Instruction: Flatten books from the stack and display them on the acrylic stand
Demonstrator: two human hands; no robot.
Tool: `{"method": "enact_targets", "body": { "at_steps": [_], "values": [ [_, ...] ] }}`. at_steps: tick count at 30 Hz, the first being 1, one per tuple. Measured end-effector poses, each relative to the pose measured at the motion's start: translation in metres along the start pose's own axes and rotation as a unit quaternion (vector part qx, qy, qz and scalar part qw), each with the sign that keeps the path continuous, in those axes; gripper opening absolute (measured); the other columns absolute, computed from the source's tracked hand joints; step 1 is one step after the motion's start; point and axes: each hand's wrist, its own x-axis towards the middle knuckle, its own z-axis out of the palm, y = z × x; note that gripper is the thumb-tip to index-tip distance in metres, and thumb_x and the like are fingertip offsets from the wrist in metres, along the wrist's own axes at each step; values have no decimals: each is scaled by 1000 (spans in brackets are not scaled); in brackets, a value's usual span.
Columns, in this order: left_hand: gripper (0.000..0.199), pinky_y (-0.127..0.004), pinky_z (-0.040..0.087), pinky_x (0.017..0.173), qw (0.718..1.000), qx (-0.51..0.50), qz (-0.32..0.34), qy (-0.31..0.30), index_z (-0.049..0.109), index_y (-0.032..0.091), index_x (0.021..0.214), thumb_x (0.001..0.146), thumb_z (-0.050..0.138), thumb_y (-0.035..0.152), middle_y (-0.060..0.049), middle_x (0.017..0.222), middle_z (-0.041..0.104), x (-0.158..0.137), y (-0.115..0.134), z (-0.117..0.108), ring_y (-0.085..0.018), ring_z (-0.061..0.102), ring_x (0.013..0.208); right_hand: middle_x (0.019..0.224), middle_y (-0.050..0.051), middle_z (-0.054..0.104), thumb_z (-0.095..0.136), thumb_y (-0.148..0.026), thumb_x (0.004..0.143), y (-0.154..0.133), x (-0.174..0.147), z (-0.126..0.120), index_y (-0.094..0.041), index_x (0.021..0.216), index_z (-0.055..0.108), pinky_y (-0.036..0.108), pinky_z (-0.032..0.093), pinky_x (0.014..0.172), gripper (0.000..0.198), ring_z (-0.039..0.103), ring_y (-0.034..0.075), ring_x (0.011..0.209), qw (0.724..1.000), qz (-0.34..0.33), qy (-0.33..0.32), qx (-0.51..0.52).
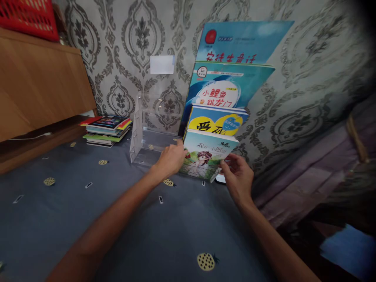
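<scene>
The right hand [238, 174] pinches and the left hand [172, 157], its grip unclear, touches the front book [205, 156] at the right end of the clear rack [134, 143], three tiers of books [226, 92] already standing behind, one stack of books [107, 131] lying flat toward the table's [70, 219] back edge.

From close behind and above the hands [239, 177], the head view looks forward and down toward the patterned wall [143, 35].

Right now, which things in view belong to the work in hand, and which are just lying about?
In use:
- front book, left hand and right hand at its edges
- books tiered behind it
- clear rack

Lying about:
- book stack
- red basket
- white cord
</scene>
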Motion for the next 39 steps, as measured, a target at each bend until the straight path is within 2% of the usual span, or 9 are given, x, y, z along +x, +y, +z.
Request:
{"method": "enact_targets", "body": {
  "at_steps": [4, 9, 18, 22, 24, 29, 39],
  "values": [
    [32, -40, 55, 86, 1000, 1, 8, -2, 46, 6, 131, 107, 40, 28, -24, 111, 73, 1, 0, 7, -34, 73, 106, 65, -1, 64, 74, -46, 74, -7, 1, 1, -20, 102, 67, 34, 53, 53, 38, 59, 18, 54, 997, 41, -19, 55],
    [31, -40, 55, 87, 1000, -6, 12, -2, 45, 7, 131, 107, 37, 25, -24, 110, 73, 2, -2, 10, -33, 73, 106, 60, -2, 62, 76, -46, 72, -7, 2, 2, -20, 101, 68, 33, 52, 51, 40, 59, 18, 52, 997, 48, -19, 63],
    [28, -41, 55, 87, 1000, -13, 3, 2, 46, 10, 129, 107, 38, 26, -23, 111, 73, 2, -2, 11, -33, 73, 107, 67, 0, 66, 68, -45, 81, 0, -2, 3, -19, 109, 65, 32, 48, 50, 38, 60, 19, 54, 1000, 14, -22, 9],
    [30, -41, 55, 88, 1000, -9, -3, -4, 47, 10, 129, 107, 40, 28, -24, 113, 73, 1, -1, 9, -34, 72, 109, 95, 6, 69, 67, -44, 80, 0, -6, 6, -20, 110, 64, 33, 52, 56, 39, 64, 20, 69, 999, -34, 4, -26],
    [30, -41, 54, 89, 1000, -1, -6, -5, 48, 10, 129, 107, 40, 29, -23, 113, 73, 1, 0, 7, -34, 72, 110, 101, 7, 66, 69, -43, 78, 1, -6, 7, -21, 114, 61, 33, 53, 59, 44, 64, 20, 74, 998, -49, 22, -30],
    [33, -41, 54, 88, 1000, 16, -1, -3, 47, 8, 132, 106, 42, 29, -23, 114, 73, 0, -2, 6, -35, 71, 110, 93, 3, 63, 74, -50, 76, 9, -5, 6, -22, 120, 53, 33, 52, 57, 57, 60, 18, 68, 997, -44, 35, -48],
    [33, -46, 53, 88, 999, 52, 16, -3, 52, 15, 130, 100, 47, 30, -21, 117, 72, 7, -15, 12, -39, 69, 109, 92, 3, 64, 70, -55, 80, 13, -10, 4, -23, 121, 52, 34, 52, 58, 55, 60, 18, 67, 996, -49, 11, -75]
  ]
}}
